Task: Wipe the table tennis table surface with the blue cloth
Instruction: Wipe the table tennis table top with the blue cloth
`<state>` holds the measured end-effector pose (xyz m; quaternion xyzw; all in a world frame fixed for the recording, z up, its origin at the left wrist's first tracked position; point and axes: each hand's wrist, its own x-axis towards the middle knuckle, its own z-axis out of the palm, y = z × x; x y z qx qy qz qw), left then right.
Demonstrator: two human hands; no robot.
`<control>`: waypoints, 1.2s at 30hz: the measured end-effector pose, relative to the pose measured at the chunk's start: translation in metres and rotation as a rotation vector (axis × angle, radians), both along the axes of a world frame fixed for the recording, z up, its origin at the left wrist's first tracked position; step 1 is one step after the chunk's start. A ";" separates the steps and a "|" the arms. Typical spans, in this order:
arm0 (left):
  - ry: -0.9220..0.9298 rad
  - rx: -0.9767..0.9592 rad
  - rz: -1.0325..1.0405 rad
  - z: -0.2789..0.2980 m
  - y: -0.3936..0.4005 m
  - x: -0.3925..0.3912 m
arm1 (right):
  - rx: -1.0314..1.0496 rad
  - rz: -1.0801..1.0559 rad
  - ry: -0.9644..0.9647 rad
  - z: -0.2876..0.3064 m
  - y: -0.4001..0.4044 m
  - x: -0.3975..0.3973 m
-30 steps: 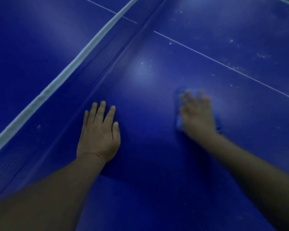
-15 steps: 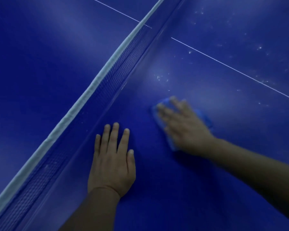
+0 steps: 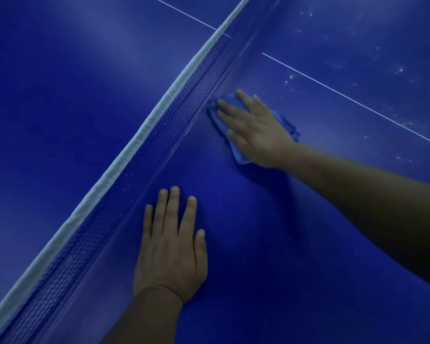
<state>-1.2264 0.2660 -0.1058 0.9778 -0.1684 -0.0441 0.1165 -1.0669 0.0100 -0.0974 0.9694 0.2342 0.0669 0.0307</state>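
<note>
The blue cloth [image 3: 239, 153] lies flat on the dark blue table tennis table [image 3: 271, 244], its far corner touching the foot of the net. My right hand [image 3: 253, 127] presses down on it with straight, spread fingers and covers most of it. My left hand [image 3: 170, 247] rests palm down on the bare table surface nearer to me, fingers straight and pointing away, close beside the net.
The net [image 3: 159, 135] with its white top band runs diagonally from lower left to upper right. A thin white centre line [image 3: 358, 103] crosses the table at right. Pale dust specks [image 3: 343, 65] dot the surface beyond that line.
My right hand has slid the cloth leftward across the table until it meets the net. The left hand has stayed planted; the view has shifted.
</note>
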 end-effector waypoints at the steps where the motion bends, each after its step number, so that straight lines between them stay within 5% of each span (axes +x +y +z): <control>1: 0.004 0.004 -0.001 0.000 0.000 0.000 | 0.005 -0.025 -0.001 0.003 -0.011 0.008; 4: 0.014 -0.003 0.001 -0.001 0.001 -0.001 | -0.016 -0.350 0.009 0.012 -0.054 0.033; 7: 0.010 0.007 -0.005 -0.001 0.001 0.000 | -0.009 -0.084 -0.105 0.008 -0.018 0.002; 11: 0.004 -0.013 -0.010 0.000 0.001 -0.001 | 0.004 0.317 -0.030 0.017 0.035 -0.039; 13: 0.015 -0.001 -0.006 0.000 0.000 -0.001 | -0.084 0.308 -0.062 0.012 0.019 0.001; 18: 0.025 0.000 -0.002 0.000 0.001 -0.002 | -0.224 -0.113 0.027 0.014 -0.040 0.075; 23: 0.036 0.022 0.000 0.000 0.002 -0.002 | -0.004 0.230 0.099 -0.002 0.013 -0.003; 29: 0.042 0.074 -0.011 -0.001 0.003 0.000 | 0.076 -0.478 0.154 0.014 -0.005 0.088; 36: 0.022 0.076 -0.011 -0.003 0.003 0.001 | 0.139 -0.607 0.134 0.010 0.035 0.093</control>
